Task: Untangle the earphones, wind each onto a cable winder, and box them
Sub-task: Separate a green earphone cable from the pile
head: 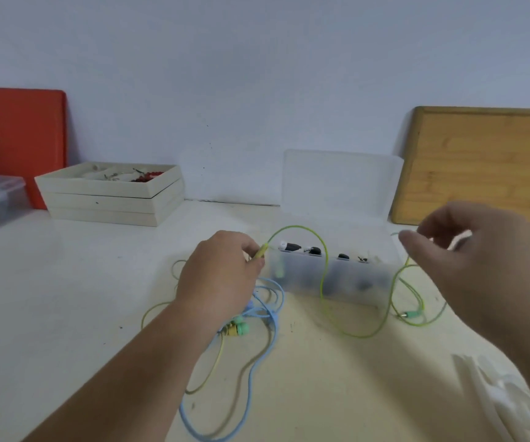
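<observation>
Left hand (pixel 222 272) raised, fingertips pinching yellow-green joint of green earphone cable (pixel 322 287). Blue earphone cable (pixel 273 330) tangled on table (pixel 66 298) under left hand, mint earbuds (pixel 241 328) beside wrist. Green cable loops between hands, across front of clear box (pixel 359 282), lid (pixel 340 183) open behind. Right hand (pixel 480 266) raised, pinching same green cable; plug (pixel 412 314) lies below it.

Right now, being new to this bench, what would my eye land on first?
The thin lime-green earphone cable, pinched by the left hand and right hand, loops in mid-air before the translucent plastic compartment box at centre. Below the left hand, a light-blue earphone cable lies tangled on the white table; an orange board leans far left.
</observation>
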The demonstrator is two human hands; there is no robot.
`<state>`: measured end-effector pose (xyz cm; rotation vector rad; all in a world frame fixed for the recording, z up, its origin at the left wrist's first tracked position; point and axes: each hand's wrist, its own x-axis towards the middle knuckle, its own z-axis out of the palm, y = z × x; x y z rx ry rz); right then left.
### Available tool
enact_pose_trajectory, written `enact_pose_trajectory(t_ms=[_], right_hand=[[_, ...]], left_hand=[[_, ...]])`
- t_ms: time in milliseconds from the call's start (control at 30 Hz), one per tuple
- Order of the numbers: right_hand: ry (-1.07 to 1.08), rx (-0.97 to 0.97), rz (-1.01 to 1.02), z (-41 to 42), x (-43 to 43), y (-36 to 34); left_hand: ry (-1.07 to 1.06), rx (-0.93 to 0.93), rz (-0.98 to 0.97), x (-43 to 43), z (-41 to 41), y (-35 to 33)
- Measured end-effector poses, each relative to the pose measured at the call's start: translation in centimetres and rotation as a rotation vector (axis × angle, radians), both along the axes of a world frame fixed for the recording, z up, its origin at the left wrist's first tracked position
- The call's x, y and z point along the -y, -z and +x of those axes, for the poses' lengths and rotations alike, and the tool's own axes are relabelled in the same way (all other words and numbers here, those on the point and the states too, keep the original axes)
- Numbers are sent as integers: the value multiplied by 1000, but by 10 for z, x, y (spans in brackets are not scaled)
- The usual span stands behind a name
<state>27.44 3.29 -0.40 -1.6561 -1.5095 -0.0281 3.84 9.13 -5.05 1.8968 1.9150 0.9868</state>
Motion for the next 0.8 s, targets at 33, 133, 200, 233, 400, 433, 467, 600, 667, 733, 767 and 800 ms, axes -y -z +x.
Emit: enact_pose_trajectory(t_ms=[33, 133, 200, 233, 400, 433, 467, 600, 667, 733, 767, 800], right_hand=[[-71, -42, 49, -4, 0, 3], [-369, -199, 26, -20, 2, 13], [-469, -207, -49, -25, 2, 20], [-497, -213, -84, -26, 1, 23], [-574, -165, -73, -24, 0, 23], [-580, -186, -73, -22, -1, 22], [-573, -245, -87, -19, -1, 22], [-468, -564, 40, -5, -6, 17], [-501, -764, 96, 1, -10, 14], [-581, -929, 67, 3, -12, 9], [-622, -976, 36, 4, -12, 7], [-655, -1003, 12, 5, -12, 6]], left_hand=[[-5, 30, 59, 1, 1, -2], [15, 167, 314, 6, 6, -11], [52, 233, 461, 13, 10, -17], [76, 243, 513, 17, 12, -19], [245, 144, 525, 28, 18, -22], [275, 174, 460, 28, 19, -21], [286, 216, 393, 27, 19, -20], [147, 231, 266, 18, 10, -19], [85, 155, 177, 14, 3, -19], [65, 111, 103, 9, -1, -15], [58, 98, 82, 9, -1, -14], [51, 67, 62, 9, -1, -12]])
